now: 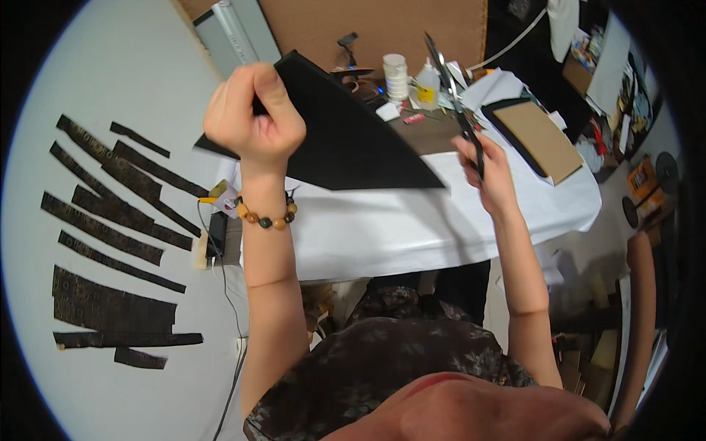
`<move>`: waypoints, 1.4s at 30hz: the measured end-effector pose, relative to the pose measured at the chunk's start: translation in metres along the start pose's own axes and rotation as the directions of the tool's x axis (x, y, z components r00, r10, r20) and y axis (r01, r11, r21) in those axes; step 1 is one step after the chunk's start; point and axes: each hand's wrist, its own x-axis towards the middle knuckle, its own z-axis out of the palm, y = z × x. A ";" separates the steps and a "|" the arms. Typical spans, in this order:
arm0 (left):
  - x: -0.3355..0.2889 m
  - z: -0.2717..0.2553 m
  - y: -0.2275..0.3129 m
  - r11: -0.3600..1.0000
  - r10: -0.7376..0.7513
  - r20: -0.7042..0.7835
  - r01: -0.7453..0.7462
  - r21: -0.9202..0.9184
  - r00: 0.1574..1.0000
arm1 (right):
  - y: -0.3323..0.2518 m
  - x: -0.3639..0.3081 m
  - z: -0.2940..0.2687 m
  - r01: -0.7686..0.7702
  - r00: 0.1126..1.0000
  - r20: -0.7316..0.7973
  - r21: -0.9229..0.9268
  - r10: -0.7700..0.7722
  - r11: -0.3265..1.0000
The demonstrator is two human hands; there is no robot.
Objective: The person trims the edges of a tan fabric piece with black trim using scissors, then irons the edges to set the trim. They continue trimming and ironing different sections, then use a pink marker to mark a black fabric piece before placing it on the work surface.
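My left hand point(256, 112), closed and raised above the table, grips a stiff-looking black sheet point(346, 140). The sheet has straight edges and tapers to a point at the right; part of it is hidden behind the hand. A beaded bracelet point(265, 220) circles my left wrist. To the right, my right hand point(489, 173) is wrapped round the dark handles of a pair of scissors point(448, 84). Their long blades point up and away from me, apart from the sheet. Whether the blades are parted is hard to make out.
A white cloth point(368, 239) covers the near part of the table. Behind stand a white jar point(396, 77) and a clear bottle with a yellow label point(427, 87). A brown board point(540, 140) lies at the right. Dark patterned strips point(110, 298) hang on the left wall, near a cable point(237, 309).
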 end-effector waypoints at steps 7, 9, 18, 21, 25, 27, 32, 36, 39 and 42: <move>0.006 0.016 -0.065 0.400 -0.191 0.497 0.529 -0.749 0.847 | -0.023 -0.027 -0.004 0.565 0.767 0.091 -0.565 -0.635 0.601; -0.008 0.028 -0.052 0.195 -0.152 0.589 0.608 -0.770 0.794 | -0.031 -0.034 0.003 0.640 0.664 0.204 -0.653 -0.719 0.406; -0.021 0.027 -0.037 0.308 -0.244 0.471 0.529 -0.791 0.848 | 0.001 -0.054 0.070 0.623 0.751 0.090 -0.426 -0.654 0.657; -0.011 0.029 -0.058 0.595 -0.303 0.325 0.445 -0.669 0.896 | -0.003 -0.047 0.086 0.618 0.764 0.079 -0.376 -0.640 0.691; -0.011 0.018 -0.036 0.769 -0.235 0.162 0.286 -0.572 0.958 | -0.006 -0.049 0.093 0.637 0.749 0.093 -0.373 -0.656 0.675; -0.015 0.013 -0.029 0.796 -0.240 0.151 0.283 -0.535 0.959 | -0.005 -0.057 0.092 0.626 0.761 0.100 -0.376 -0.641 0.683; -0.025 0.009 -0.024 0.862 -0.187 0.070 0.198 -0.468 0.980 | -0.004 -0.074 0.079 0.629 0.765 0.136 -0.370 -0.630 0.684; -0.028 0.015 -0.013 0.894 -0.135 0.036 0.138 -0.426 0.990 | 0.002 -0.079 0.075 0.657 0.734 0.155 -0.411 -0.662 0.632; -0.033 0.020 -0.010 0.893 -0.160 0.028 0.157 -0.423 0.987 | 0.006 -0.080 0.075 0.680 0.705 0.161 -0.431 -0.691 0.593; -0.037 0.020 -0.008 0.887 -0.175 0.031 0.171 -0.429 0.984 | 0.008 -0.082 0.075 0.659 0.718 0.153 -0.464 -0.679 0.592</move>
